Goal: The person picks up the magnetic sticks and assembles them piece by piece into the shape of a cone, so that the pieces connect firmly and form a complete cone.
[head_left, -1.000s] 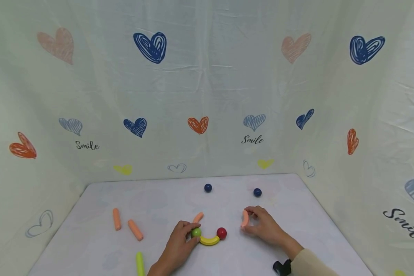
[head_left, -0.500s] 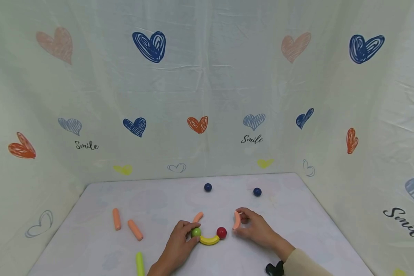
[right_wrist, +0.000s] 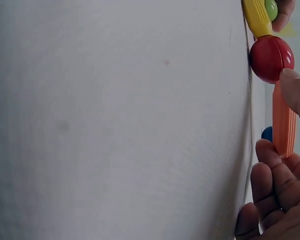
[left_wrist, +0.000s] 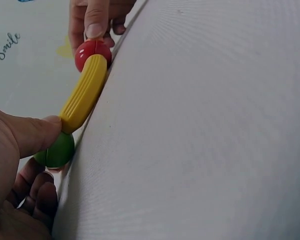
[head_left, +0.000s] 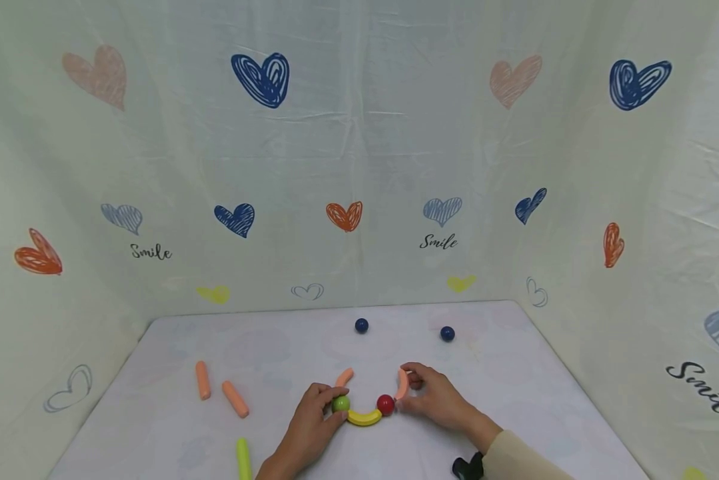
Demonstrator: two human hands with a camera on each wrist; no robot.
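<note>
Near the table's middle, my left hand (head_left: 311, 427) pinches a green ball (head_left: 341, 403) between thumb and fingers. In the left wrist view the thumb also touches the end of a curved yellow toy stick (left_wrist: 84, 95). That stick joins the green ball to a red ball (head_left: 386, 405). A curved orange stick (head_left: 345, 377) extends behind the green ball, its near end hidden by fingers. My right hand (head_left: 440, 400) pinches another curved orange stick (right_wrist: 284, 120) by its two ends. Its near end meets the red ball by the thumb in the right wrist view.
Two dark blue balls (head_left: 362, 325) (head_left: 447, 333) lie toward the back. Two straight orange sticks (head_left: 203, 380) (head_left: 235, 399) and a lime stick (head_left: 243, 459) are at left. A black object (head_left: 468, 467) shows by the right sleeve. Heart-printed curtain (head_left: 359, 147) surrounds the table.
My right hand has moved left with the curved orange stick, from well apart to right beside the red ball. The left hand keeps its hold on the green ball and stays put.
</note>
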